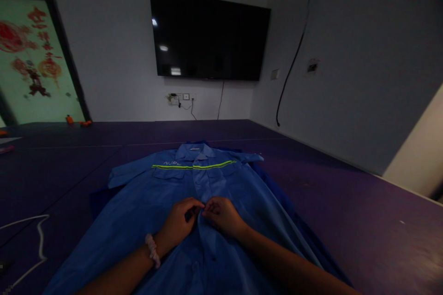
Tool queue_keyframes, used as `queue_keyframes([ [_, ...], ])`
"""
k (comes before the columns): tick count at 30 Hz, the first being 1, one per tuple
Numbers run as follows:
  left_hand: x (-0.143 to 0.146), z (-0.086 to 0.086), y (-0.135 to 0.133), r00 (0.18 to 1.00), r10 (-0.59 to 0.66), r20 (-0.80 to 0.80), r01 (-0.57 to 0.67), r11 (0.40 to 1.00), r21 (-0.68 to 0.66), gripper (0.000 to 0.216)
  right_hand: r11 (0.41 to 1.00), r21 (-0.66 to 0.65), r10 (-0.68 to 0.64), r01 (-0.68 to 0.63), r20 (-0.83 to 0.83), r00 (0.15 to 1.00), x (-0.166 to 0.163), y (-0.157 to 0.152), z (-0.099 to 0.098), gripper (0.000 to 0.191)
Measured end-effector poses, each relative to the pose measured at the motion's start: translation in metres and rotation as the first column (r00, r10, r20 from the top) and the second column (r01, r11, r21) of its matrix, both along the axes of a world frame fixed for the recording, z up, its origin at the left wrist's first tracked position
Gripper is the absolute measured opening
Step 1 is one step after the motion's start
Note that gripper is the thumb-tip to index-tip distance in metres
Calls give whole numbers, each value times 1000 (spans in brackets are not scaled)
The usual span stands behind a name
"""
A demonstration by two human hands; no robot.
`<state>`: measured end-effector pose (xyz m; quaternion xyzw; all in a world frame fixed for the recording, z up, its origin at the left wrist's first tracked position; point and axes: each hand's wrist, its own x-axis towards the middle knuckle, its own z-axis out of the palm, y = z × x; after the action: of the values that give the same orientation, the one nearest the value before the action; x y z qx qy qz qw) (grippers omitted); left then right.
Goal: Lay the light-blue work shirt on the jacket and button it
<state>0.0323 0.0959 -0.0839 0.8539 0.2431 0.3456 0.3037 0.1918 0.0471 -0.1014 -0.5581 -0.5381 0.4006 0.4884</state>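
Observation:
A blue short-sleeved work shirt (138, 212) lies face up, its collar pointing away from me and a yellow-green stripe running across the chest. My left hand (182, 220), with a pink scrunchie (152, 251) at the wrist, pinches the shirt's front edge at the middle. Close against it, my right hand (221, 215) also has its fingers closed on the front placket. The fingertips of both hands nearly meet there. Any button between them is too small to make out. Below the hands the placket hangs loose and slightly lifted.
Darker blue cloth (273, 189) shows under the shirt. The purple floor (332, 207) surrounds it. A white cable (41, 239) lies at the left. On the far wall hangs a television (211, 37), and a black cable (294, 64) dangles down the right wall.

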Motion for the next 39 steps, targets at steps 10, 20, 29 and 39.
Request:
queue_keyframes([
  [10,0,1,-2,1000,18,2,-18,1000,9,34,999,29,25,-24,-31,999,-1,-1,3,20],
  [20,0,0,-1,1000,11,-5,-11,1000,3,32,999,24,30,-30,-17,999,-1,-1,3,15],
  [29,0,2,-2,1000,18,5,-18,1000,16,28,999,16,52,-52,8,999,0,1,1,12],
  [39,0,3,-2,1000,4,-13,-3,1000,10,31,996,49,70,-76,118,991,2,5,-3,5],
])
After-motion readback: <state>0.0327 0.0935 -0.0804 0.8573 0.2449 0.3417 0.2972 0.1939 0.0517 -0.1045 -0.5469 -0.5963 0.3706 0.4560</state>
